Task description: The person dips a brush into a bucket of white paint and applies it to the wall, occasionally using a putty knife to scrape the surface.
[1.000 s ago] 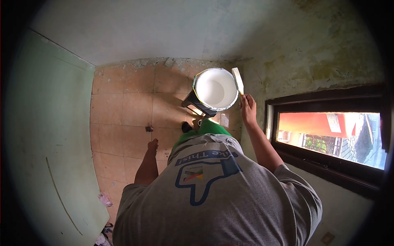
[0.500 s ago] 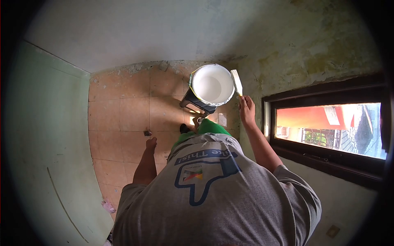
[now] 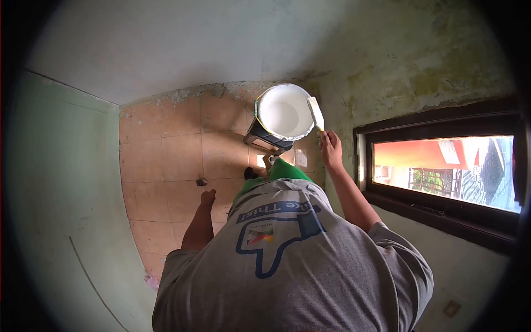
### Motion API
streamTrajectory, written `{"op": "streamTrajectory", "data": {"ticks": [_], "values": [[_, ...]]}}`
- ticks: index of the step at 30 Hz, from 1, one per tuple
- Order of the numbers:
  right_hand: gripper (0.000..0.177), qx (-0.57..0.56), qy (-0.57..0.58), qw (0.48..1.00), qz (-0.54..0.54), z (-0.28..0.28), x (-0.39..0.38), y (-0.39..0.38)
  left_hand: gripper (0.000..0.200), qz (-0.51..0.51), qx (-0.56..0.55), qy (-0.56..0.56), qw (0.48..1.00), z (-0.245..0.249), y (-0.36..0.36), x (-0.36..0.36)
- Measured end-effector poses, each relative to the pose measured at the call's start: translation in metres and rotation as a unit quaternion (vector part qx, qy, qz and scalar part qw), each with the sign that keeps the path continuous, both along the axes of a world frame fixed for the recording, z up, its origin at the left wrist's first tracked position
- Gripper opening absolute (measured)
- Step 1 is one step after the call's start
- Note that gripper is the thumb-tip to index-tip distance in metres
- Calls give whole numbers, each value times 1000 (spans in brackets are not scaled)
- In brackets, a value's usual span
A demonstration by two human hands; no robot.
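My right hand [image 3: 331,148] is closed round the handle of a paintbrush [image 3: 316,114], whose white-coated head points up and leans against the right side of the bucket's rim. The white bucket [image 3: 286,112], with white paint inside, stands on a dark stool [image 3: 267,139] in front of my legs. Low on the left hangs my left hand [image 3: 208,197], its fingers curled; whether they hold anything is too small to tell. Just above it, a small dark object [image 3: 201,182] shows against the floor.
Orange floor tiles [image 3: 180,155] lie below. A pale green wall [image 3: 72,193] rises at the left, a whitish wall [image 3: 182,44] ahead. On the right, a patchy green wall [image 3: 398,83] holds a dark-framed window [image 3: 442,218]. A pinkish scrap [image 3: 151,281] lies at lower left.
The brush head has shifted slightly left, onto the bucket's rim. My left hand has moved slightly down and to the right in view.
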State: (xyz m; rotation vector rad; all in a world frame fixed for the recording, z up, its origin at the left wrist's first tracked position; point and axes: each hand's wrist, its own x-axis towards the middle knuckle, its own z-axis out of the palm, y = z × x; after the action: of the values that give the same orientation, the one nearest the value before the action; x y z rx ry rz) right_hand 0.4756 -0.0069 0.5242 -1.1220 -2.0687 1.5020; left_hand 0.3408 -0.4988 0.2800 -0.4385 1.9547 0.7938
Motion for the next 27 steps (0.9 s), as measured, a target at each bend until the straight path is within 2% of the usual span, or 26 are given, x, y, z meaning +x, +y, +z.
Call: {"op": "streamTrajectory", "data": {"ticks": [4,6,7,9,10,12,19,21,22,25,27], "values": [[29,3,2,1000,-5,-5,-2,-1,44,-25,-18,52,998,-22,1,-4],[30,6,-6,1000,0,-4,-2,1,46,-114,10,135,984,-28,4,-10],[30,6,-7,1000,-3,-4,-1,2,46,-116,11,134,984,-26,10,-14],[29,-9,-15,1000,-16,-1,-2,0,47,-43,-24,60,997,-24,21,-22],[29,-8,-14,1000,-19,0,-2,1,47,-46,-23,61,997,-23,25,-25],[28,6,-17,1000,-10,2,-4,3,31,-60,7,65,996,-22,34,-32],[25,-16,-35,999,-39,0,2,21,35,-94,1,60,994,-23,62,-47],[25,76,-53,994,-57,-9,6,29,38,-109,-1,45,993,-20,70,-50],[25,74,-52,994,-58,-15,10,35,38,-110,-3,45,993,-14,75,-52],[25,72,-73,993,-66,-29,10,56,41,-83,-2,8,997,2,94,-52],[22,74,-84,992,-66,-34,2,71,36,-34,-10,-3,999,10,109,-51]]}}
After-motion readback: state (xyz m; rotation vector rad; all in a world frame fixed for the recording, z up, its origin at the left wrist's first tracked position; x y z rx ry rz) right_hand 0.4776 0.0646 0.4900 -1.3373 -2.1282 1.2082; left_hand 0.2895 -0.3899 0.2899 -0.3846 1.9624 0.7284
